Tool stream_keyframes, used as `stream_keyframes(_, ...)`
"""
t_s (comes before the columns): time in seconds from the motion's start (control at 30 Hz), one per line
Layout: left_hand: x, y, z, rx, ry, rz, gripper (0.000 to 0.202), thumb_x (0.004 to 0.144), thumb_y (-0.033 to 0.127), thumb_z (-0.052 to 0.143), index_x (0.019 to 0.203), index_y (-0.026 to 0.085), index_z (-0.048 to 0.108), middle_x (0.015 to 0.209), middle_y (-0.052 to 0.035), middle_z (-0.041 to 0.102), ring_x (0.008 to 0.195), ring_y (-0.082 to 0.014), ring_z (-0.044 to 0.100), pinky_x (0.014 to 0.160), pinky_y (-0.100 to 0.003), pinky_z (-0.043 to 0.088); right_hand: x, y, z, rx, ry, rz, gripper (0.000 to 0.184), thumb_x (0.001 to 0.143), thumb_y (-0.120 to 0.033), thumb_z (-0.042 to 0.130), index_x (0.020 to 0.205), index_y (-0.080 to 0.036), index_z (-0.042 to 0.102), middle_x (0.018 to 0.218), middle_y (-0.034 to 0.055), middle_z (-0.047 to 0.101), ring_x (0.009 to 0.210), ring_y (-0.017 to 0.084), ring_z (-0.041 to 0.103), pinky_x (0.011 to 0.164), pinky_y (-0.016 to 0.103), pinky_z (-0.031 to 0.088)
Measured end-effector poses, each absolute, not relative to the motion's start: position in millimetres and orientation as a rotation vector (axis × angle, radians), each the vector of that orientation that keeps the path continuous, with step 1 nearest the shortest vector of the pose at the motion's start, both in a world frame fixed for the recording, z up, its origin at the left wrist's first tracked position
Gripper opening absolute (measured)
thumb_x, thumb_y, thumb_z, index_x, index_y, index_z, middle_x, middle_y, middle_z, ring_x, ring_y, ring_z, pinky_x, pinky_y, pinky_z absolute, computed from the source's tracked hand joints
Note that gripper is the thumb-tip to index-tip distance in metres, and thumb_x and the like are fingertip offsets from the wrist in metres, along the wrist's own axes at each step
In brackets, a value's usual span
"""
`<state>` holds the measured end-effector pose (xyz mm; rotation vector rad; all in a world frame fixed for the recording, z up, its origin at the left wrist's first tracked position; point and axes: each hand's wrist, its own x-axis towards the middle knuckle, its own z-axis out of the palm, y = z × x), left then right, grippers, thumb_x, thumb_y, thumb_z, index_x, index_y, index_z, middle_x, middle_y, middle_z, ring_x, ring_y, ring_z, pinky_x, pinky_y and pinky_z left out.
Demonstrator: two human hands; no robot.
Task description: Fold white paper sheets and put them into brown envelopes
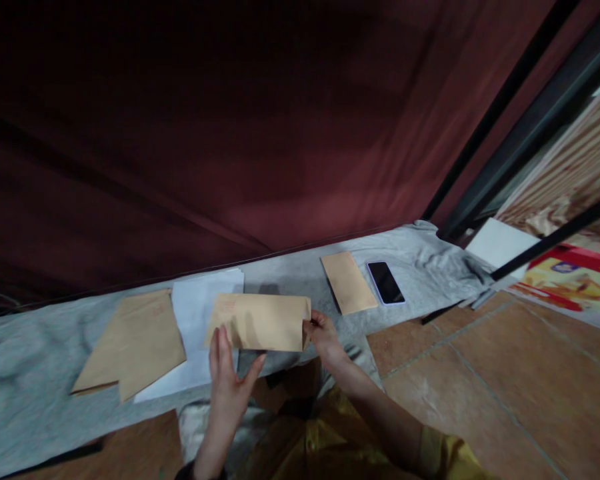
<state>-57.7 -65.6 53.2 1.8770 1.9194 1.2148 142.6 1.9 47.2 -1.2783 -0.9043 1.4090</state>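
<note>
A brown paper envelope [265, 323] with small red print at its upper left is held over the cloth-covered bench. At its right end, where the paper gapes, my right hand [325, 337] is closed on the edge, some fingertips hidden by the envelope. My left hand [230, 380] touches the lower left part with outstretched fingers, its thumb spread away below the bottom edge. White paper sheets [200, 370] lie partly beneath the envelope. Left of them are more brown envelopes [140, 340], overlapping. Another brown envelope [349, 283] lies flat to the right.
A phone [386, 283] with a dark screen lies on the grey cloth [425, 267] at the right. Behind the bench hangs a dark red curtain [280, 133]. Black metal bars [500, 113], a white board [503, 247] and a red-and-yellow box [575, 280] stand at the right.
</note>
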Motion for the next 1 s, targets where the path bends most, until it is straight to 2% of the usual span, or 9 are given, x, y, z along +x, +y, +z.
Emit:
stream_keyframes(0.07, -42.5, -79.3, 41.8, 1.404, 1.874, 1.298, 0.085, 0.091, 0.050, 0.061, 0.159, 0.027, 0.016, 0.164, -0.0190, 0.025, 0.148, -0.0343, 0.033, 0.110, -0.053, 0.045, 141.4, 1.8, 47.4, -1.289, -0.879, 1.406, 0.008, 0.072, -0.031, 0.062, 0.071, -0.023, 0.064, 0.071, 0.0021, 0.069, 0.069, 0.019, 0.064, 0.066, 0.029, 0.053)
stream_keyframes(0.13, -27.0, -91.3, 36.7, 1.059, 1.833, 1.306, 0.081, 0.092, 0.052, 0.059, 0.158, 0.032, 0.017, 0.164, -0.0148, 0.026, 0.148, -0.0304, 0.035, 0.108, -0.047, 0.049, 139.7, 0.3, 47.1, -1.309, -0.858, 1.379, 0.009, 0.072, -0.032, 0.062, 0.074, -0.023, 0.064, 0.075, 0.0029, 0.071, 0.071, 0.020, 0.064, 0.066, 0.029, 0.053)
stream_keyframes(0.2, -12.4, -97.2, 38.7, 0.759, 1.694, 1.329, 0.074, 0.092, 0.052, 0.060, 0.154, 0.035, 0.023, 0.157, -0.0118, 0.041, 0.142, -0.0265, 0.045, 0.105, -0.043, 0.052, 137.1, -2.2, 46.5, -1.341, -0.838, 1.345, 0.012, 0.072, -0.034, 0.063, 0.077, -0.023, 0.064, 0.077, 0.0037, 0.072, 0.074, 0.021, 0.065, 0.065, 0.029, 0.054)
stream_keyframes(0.27, 1.5, -96.0, 45.0, 0.473, 1.455, 1.298, 0.061, 0.088, 0.050, 0.066, 0.141, 0.030, 0.042, 0.136, -0.0116, 0.063, 0.126, -0.0249, 0.062, 0.098, -0.041, 0.057, 133.5, -5.4, 45.9, -1.353, -0.821, 1.321, 0.015, 0.072, -0.036, 0.063, 0.077, -0.023, 0.063, 0.077, 0.0041, 0.071, 0.074, 0.021, 0.065, 0.064, 0.029, 0.053)
stream_keyframes(0.33, 15.1, -89.7, 52.1, 0.267, 1.252, 1.248, 0.045, 0.081, 0.042, 0.077, 0.117, 0.025, 0.058, 0.110, -0.0094, 0.075, 0.106, -0.0238, 0.072, 0.090, -0.039, 0.060, 129.3, -9.1, 44.8, -1.341, -0.806, 1.315, 0.017, 0.071, -0.039, 0.063, 0.077, -0.023, 0.062, 0.076, 0.0041, 0.070, 0.074, 0.021, 0.064, 0.062, 0.028, 0.053)
stream_keyframes(0.4, 27.4, -81.3, 57.5, 0.175, 1.177, 1.261, 0.036, 0.072, 0.030, 0.084, 0.100, 0.022, 0.062, 0.095, -0.0050, 0.076, 0.090, -0.0202, 0.075, 0.084, -0.034, 0.060, 125.5, -13.0, 43.2, -1.321, -0.781, 1.324, 0.021, 0.071, -0.042, 0.061, 0.079, -0.022, 0.062, 0.075, 0.0040, 0.069, 0.071, 0.020, 0.063, 0.057, 0.027, 0.051)
stream_keyframes(0.53, 38.8, -68.6, 62.1, 0.168, 1.199, 1.295, 0.034, 0.062, 0.017, 0.087, 0.088, 0.021, 0.065, 0.083, 0.0011, 0.075, 0.074, -0.0136, 0.073, 0.070, -0.024, 0.057, 125.6, -18.0, 40.2, -1.252, -0.740, 1.384, 0.025, 0.067, -0.042, 0.060, 0.081, -0.022, 0.062, 0.073, 0.0031, 0.067, 0.060, 0.017, 0.058, 0.049, 0.026, 0.047)
stream_keyframes(0.8, 7.3, -53.8, 66.9, 0.449, 1.261, 1.144, 0.048, 0.050, 0.028, 0.092, 0.088, 0.016, 0.065, 0.071, 0.0024, 0.069, 0.055, -0.0099, 0.063, 0.050, -0.019, 0.044, 155.7, -9.0, 43.5, -1.191, -0.683, 1.457, 0.028, 0.068, -0.044, 0.068, 0.082, -0.023, 0.057, 0.076, -0.0004, 0.065, 0.066, 0.016, 0.062, 0.059, 0.027, 0.055)
stream_keyframes(1.0, -7.4, -27.7, 74.4, 0.603, 1.333, 1.157, 0.069, 0.054, 0.029, 0.089, 0.117, 0.019, 0.062, 0.077, 0.0022, 0.071, 0.057, -0.0097, 0.061, 0.057, -0.021, 0.045, 162.2, -0.2, 40.5, -1.212, -0.698, 1.492, 0.030, 0.067, -0.044, 0.070, 0.081, -0.023, 0.052, 0.068, -0.0004, 0.060, 0.059, 0.019, 0.063, 0.061, 0.034, 0.058)
